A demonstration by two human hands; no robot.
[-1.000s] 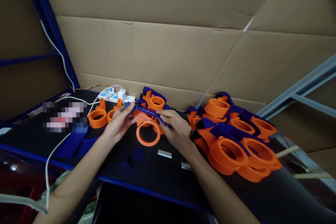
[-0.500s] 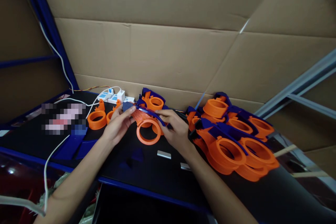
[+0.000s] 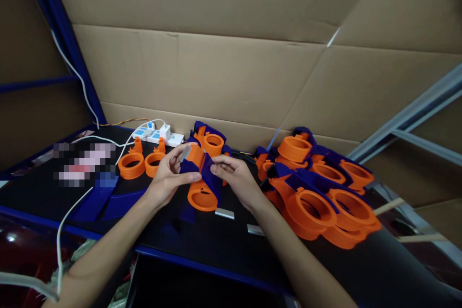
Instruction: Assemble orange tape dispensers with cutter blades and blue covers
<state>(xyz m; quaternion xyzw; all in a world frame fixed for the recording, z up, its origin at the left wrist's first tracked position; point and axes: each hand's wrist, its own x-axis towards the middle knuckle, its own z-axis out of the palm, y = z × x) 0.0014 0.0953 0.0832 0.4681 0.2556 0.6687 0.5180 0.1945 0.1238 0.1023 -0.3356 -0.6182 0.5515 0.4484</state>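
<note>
Between my two hands is an orange and dark blue tape dispenser (image 3: 203, 197), held up over the black table with its ring toward me. My left hand (image 3: 169, 178) is closed on its left side, thumb across the blue part and fingers behind, partly hidden. A grey metal-looking strip shows at its upper left edge. From the right, my right hand (image 3: 234, 178) pinches the blue side piece between thumb and fingers. Just below the dispenser, a small silver metal strip (image 3: 224, 213) lies on the table, and another silver strip (image 3: 255, 229) sits beside my right forearm.
Several orange and blue dispensers (image 3: 312, 211) are piled at the right. Another dispenser (image 3: 212, 142) stands behind my hands. Two orange ring parts (image 3: 132, 167) stand at left, near flat blue pieces (image 3: 122, 202), a white power strip (image 3: 175, 139) and loose white cables. Cardboard (image 3: 216, 67) walls the back.
The dispenser has been turned in my hands, so its blue side and orange top now face me more. My left thumb has shifted onto the blue part.
</note>
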